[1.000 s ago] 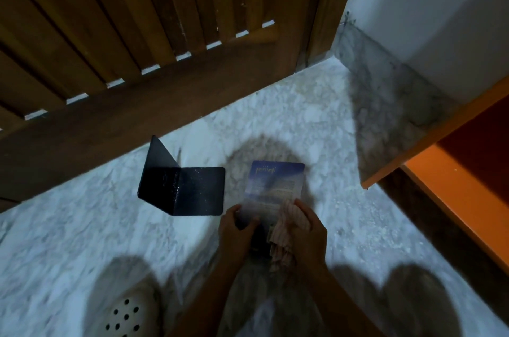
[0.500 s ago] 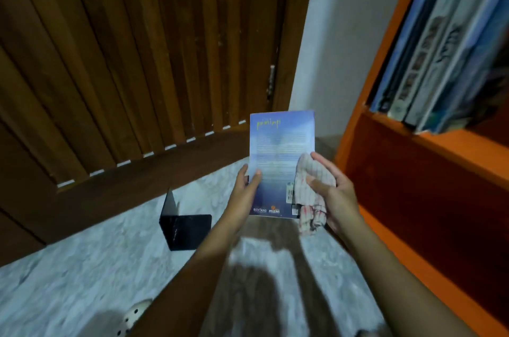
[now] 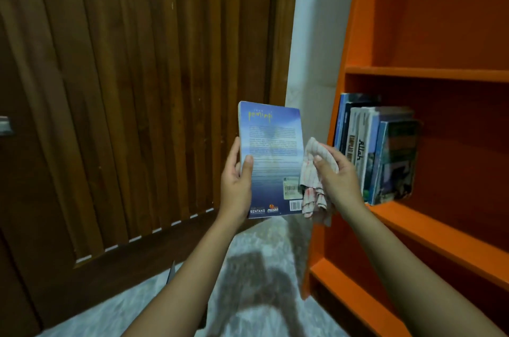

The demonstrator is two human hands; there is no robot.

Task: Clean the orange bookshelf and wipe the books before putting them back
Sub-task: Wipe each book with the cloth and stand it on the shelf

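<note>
I hold a blue paperback (image 3: 271,149) upright in front of me, its back cover facing me. My left hand (image 3: 237,185) grips its left edge. My right hand (image 3: 337,177) is shut on a white checked cloth (image 3: 314,185) pressed against the book's right edge. The orange bookshelf (image 3: 429,72) stands to the right. On its middle shelf several books (image 3: 377,149) stand upright at the left end, just beyond my right hand.
A dark slatted wooden door (image 3: 124,88) fills the left side. A strip of white wall (image 3: 316,33) shows between door and shelf. Pale marble floor (image 3: 256,281) lies below, with a sliver of the black bookend (image 3: 171,272) behind my left forearm.
Both hands lifted the book and cloth from near the floor up to the level of the middle shelf. My view rose from the floor to the bookshelf.
</note>
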